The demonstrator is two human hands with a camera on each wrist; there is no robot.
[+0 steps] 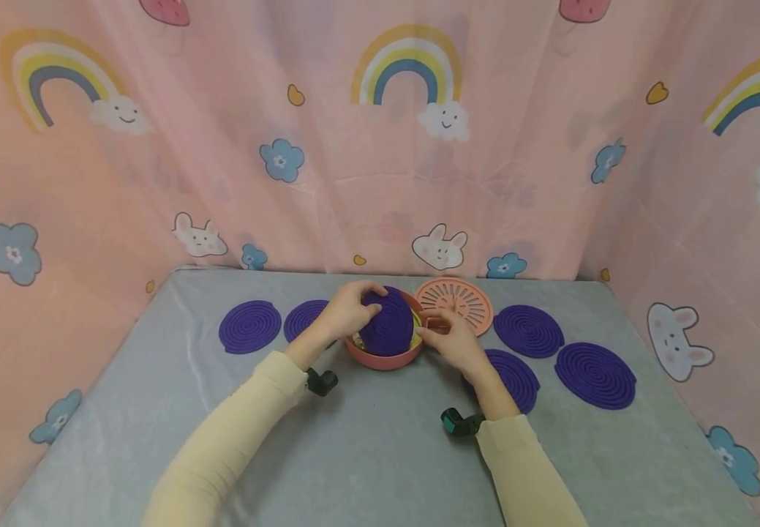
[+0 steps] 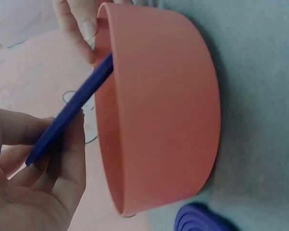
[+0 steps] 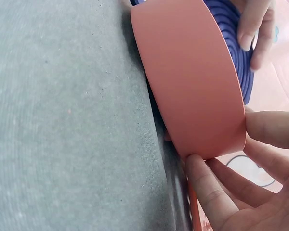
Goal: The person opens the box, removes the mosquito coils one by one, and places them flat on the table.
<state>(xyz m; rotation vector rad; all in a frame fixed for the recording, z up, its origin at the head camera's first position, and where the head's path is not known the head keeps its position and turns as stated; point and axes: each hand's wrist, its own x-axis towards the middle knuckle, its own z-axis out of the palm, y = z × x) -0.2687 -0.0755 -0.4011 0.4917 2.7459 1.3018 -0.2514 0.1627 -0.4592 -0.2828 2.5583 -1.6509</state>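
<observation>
A coral round box (image 1: 385,361) stands on the grey cloth between both hands. My left hand (image 1: 347,311) pinches a purple mosquito coil (image 1: 388,322) between thumb and fingers. The coil is tilted, its lower edge inside the box's mouth, as the left wrist view shows. With thumb at the rim and fingers against the outer wall, my right hand (image 1: 455,342) holds the box's right side. Something yellow (image 1: 416,331) shows inside the box beside the coil; the rest of the inside is hidden. A slotted coral lid (image 1: 483,311) lies behind the box, to its right.
More purple coils lie flat: a far-left coil (image 1: 250,327), another coil (image 1: 301,316) partly behind my left arm, and several to the right, including a far-right coil (image 1: 595,375) and a coil (image 1: 511,380) partly under my right wrist. A patterned pink curtain (image 1: 366,212) hangs behind the table.
</observation>
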